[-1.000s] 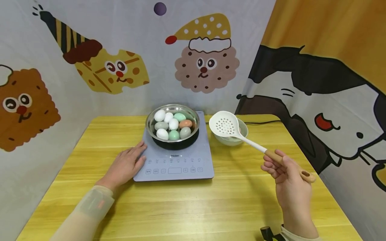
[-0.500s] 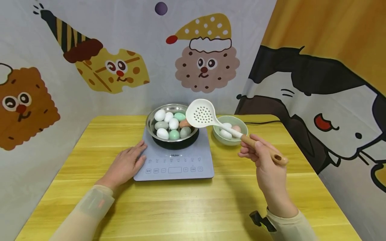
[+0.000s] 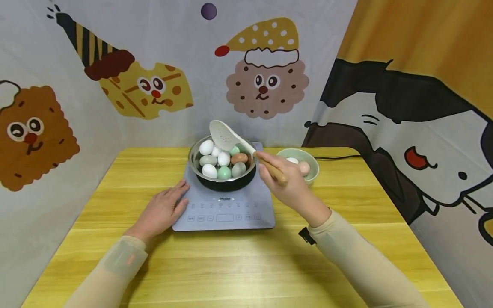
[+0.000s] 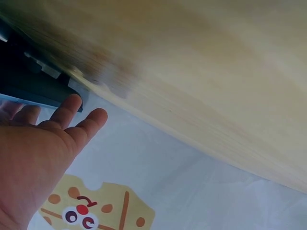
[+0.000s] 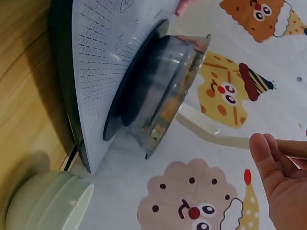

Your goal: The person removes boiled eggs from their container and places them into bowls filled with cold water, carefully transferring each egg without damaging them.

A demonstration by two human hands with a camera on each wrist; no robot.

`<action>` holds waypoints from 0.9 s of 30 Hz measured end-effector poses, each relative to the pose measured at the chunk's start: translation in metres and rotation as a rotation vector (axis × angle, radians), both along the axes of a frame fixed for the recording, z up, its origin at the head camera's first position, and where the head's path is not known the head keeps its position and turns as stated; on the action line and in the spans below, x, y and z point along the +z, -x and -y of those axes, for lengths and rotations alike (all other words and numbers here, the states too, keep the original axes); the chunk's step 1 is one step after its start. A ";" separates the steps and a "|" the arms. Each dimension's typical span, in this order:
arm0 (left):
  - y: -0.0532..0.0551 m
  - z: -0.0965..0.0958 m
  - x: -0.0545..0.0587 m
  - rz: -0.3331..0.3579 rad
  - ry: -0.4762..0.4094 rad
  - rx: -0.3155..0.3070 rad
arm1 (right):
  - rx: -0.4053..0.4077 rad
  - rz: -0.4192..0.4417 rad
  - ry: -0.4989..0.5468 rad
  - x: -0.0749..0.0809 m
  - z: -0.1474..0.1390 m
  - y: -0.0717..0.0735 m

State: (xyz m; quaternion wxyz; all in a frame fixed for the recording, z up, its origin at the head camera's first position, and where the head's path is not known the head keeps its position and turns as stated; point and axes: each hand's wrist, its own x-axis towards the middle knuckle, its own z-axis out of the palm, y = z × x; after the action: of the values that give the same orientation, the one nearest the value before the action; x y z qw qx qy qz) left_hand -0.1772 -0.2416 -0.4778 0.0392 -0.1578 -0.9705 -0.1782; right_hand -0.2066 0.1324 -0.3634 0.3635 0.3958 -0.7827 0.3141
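Observation:
In the head view, my left hand [image 3: 161,209] rests at the left edge of a pale blue induction cooker [image 3: 223,209], fingers extended. My right hand [image 3: 286,182] grips the wooden handle [image 3: 275,172] of a white slotted spoon [image 3: 222,135]. The spoon's head is tilted at the back of a steel basin [image 3: 222,181], over the eggs [image 3: 224,158]; I cannot tell whether it touches them. Several white, green, grey and brown eggs fill the basin, which stands on the cooker. A pale green bowl [image 3: 314,172] holding eggs is partly hidden behind my right hand.
The wooden table [image 3: 215,269] extends in front of the cooker. A black cord [image 3: 339,157] runs along its back right. Behind it hangs a cartoon-printed cloth [image 3: 154,128]. The right wrist view shows the basin's side and the green bowl [image 5: 48,201] close by.
My right hand has carried the slotted spoon leftward from above the green bowl to the back of the basin, and its head has turned to tilt. My left hand has stayed put.

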 end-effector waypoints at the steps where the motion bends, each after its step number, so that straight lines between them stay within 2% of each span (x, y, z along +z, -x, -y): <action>1: 0.000 -0.001 0.000 0.000 0.001 -0.003 | 0.008 -0.005 -0.019 0.000 0.002 0.001; 5: 0.001 -0.002 0.002 0.004 -0.008 -0.012 | 0.022 0.012 -0.046 0.001 0.007 0.003; 12: 0.000 -0.001 0.003 0.024 0.001 -0.015 | 0.052 0.123 -0.066 0.006 0.015 0.007; 15: 0.000 -0.001 0.002 0.033 -0.002 -0.013 | 0.066 0.138 -0.076 0.006 0.019 0.006; 23: 0.000 -0.001 0.003 0.049 -0.003 -0.002 | 0.131 0.107 0.020 -0.003 0.023 -0.016; 27: 0.000 0.000 0.002 0.054 -0.005 -0.002 | 0.152 0.163 0.107 -0.008 0.020 -0.029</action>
State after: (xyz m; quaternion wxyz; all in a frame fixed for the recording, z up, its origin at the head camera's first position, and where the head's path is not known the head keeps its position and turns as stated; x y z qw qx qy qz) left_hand -0.1773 -0.2416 -0.4756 0.0134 -0.1539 -0.9705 -0.1850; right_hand -0.1771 0.1129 -0.3713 0.2945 0.4073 -0.7593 0.4133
